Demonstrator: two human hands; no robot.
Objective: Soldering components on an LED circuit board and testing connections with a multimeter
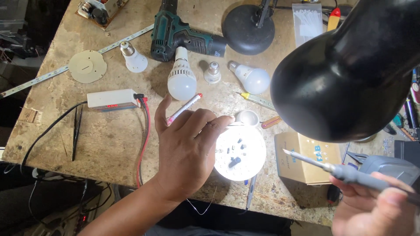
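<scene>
His left hand (186,150) pinches the rim of the round circuit disc (239,153) just beyond its fingertips, a light, fragile piece best held edgewise, while his right hand (376,209) grips a soldering iron (332,167).

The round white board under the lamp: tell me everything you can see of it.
The round white board is a flat disc lying face up near the table's front edge, lit so brightly that fine detail washes out. Several small dark parts dot its middle. The left hand rests on its left rim. The soldering iron in the right hand hangs to its right, not touching.
</scene>
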